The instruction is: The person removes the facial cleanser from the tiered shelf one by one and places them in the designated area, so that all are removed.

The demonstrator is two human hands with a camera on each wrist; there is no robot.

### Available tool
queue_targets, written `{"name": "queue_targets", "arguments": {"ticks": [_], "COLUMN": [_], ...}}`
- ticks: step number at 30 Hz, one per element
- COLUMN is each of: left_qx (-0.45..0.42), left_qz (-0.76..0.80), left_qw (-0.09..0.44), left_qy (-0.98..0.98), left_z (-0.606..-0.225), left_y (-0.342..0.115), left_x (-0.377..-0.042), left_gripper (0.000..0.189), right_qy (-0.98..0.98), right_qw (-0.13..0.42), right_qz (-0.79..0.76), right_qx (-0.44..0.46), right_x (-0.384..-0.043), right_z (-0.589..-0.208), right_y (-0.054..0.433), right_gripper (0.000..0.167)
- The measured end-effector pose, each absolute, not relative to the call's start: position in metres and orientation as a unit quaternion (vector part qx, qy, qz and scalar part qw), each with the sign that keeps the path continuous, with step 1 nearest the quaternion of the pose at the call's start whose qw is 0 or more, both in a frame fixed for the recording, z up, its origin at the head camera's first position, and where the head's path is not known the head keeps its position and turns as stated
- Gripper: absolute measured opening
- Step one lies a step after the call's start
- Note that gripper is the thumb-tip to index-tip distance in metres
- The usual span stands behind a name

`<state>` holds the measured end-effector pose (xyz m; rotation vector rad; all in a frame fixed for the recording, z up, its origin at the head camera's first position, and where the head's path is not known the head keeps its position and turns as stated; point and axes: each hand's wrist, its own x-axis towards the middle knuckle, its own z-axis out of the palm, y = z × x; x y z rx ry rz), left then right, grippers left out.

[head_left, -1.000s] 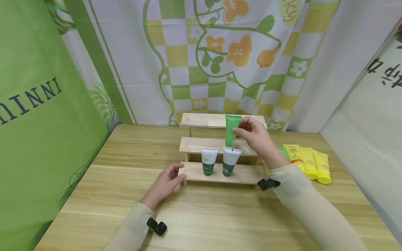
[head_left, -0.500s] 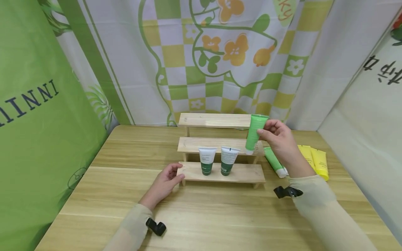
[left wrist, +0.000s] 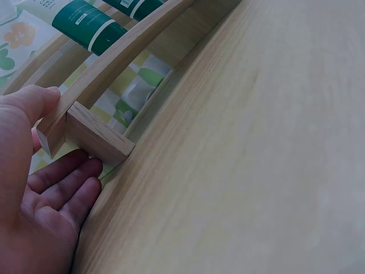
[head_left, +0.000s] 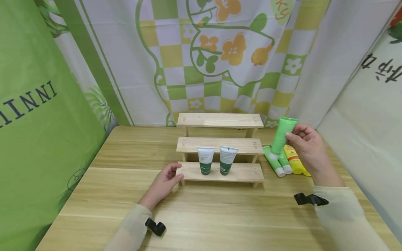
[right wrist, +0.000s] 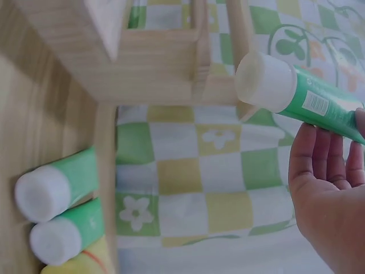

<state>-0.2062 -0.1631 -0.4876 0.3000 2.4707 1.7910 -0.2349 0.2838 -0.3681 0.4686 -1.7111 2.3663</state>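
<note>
Away from the pale wooden steps point(head_left: 220, 120) gripped by the left hand point(head_left: 162, 183), a green plastic tube point(head_left: 281, 134) was carried, right hand point(head_left: 312, 150) pinching.

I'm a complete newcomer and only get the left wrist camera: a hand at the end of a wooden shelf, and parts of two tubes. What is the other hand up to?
Observer: The right hand is holding up a green tube.

Visitor: Ooh! Is anything lying beside the shelf on that side?

Observer: Yes, two more green tubes lie on the table there.

Visitor: And how many steps does the whole shelf have?

Observer: The wooden shelf has three steps, as the head view shows.
</note>
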Motion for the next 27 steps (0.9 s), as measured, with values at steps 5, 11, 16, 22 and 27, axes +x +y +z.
{"name": "queue_targets", "arguments": {"ticks": [5,11,16,22,27], "left_qx": [0.089,0.101,0.105,0.096,0.100], "left_qz": [0.595,0.601,0.602,0.600,0.599], "left_qw": [0.039,0.026,0.024,0.027,0.027], "left_qy": [0.798,0.792,0.791,0.793,0.794], "left_z": [-0.507,-0.513,-0.512,-0.511,-0.511], "left_y": [-0.167,-0.169,-0.168,-0.168,-0.168], "left_x": [-0.215,-0.217,-0.217,-0.216,-0.216], "left_gripper": [0.034,0.035,0.033,0.032,0.033], "right_qy": [-0.602,-0.669,-0.700,-0.772,-0.798], "right_qw": [0.099,0.071,0.043,0.006,0.000], "right_qz": [0.776,0.732,0.709,0.635,0.603], "right_qx": [0.159,0.109,0.067,0.018,0.002], "right_x": [-0.237,-0.240,-0.243,-0.246,-0.248], "right_z": [-0.384,-0.408,-0.426,-0.440,-0.447], "right_y": [0.292,0.299,0.303,0.306,0.305], "right_gripper": [0.013,0.015,0.018,0.027,0.035]}}
